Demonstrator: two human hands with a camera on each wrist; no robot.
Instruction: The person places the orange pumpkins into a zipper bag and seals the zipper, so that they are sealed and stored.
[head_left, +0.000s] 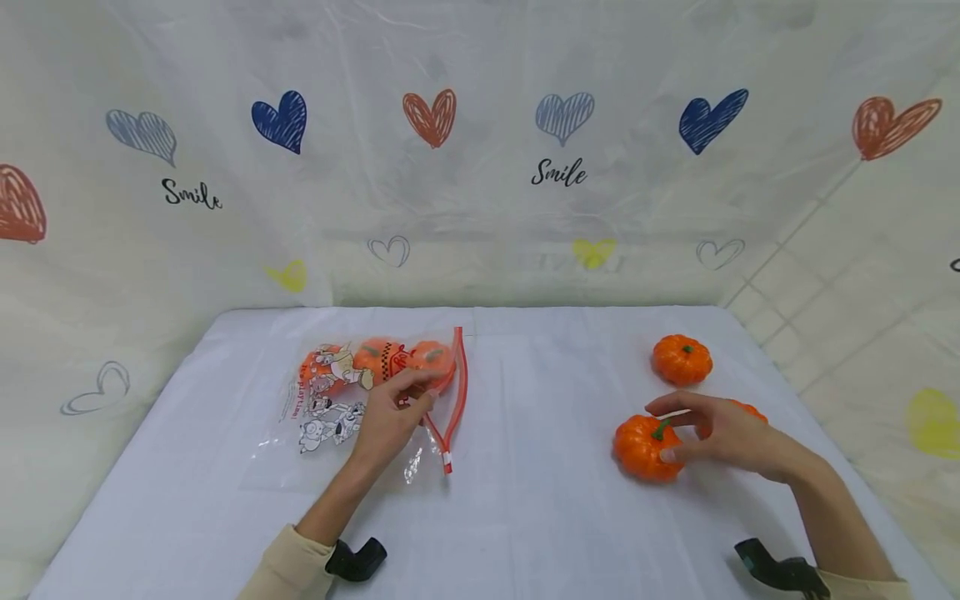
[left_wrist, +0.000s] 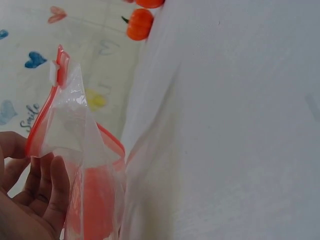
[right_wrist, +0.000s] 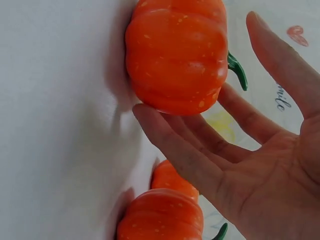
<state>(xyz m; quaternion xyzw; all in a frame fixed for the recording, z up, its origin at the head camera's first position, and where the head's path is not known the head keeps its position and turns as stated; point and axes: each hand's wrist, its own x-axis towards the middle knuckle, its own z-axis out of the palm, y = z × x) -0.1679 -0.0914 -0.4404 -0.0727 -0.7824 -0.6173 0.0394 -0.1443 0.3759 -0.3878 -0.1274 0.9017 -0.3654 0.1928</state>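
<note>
My left hand (head_left: 393,417) pinches the red-edged mouth of a clear zip bag (head_left: 330,429), which lies on the left of the table. In the left wrist view the bag's mouth gapes, with its red zip strip (left_wrist: 42,117) at the fingertips. Orange pumpkins (head_left: 371,357) show through the printed plastic. On the right, my right hand (head_left: 731,433) reaches round a small orange pumpkin (head_left: 637,450) with a green stem. Its fingers lie beside the pumpkin (right_wrist: 175,55) in the right wrist view, loosely bent, and the thumb stands apart from it.
Another pumpkin (head_left: 682,360) sits farther back on the right. One more pumpkin (head_left: 750,410) is mostly hidden behind my right hand. A white cloth (head_left: 525,500) covers the table, and a curtain printed with hearts (head_left: 480,208) hangs behind it.
</note>
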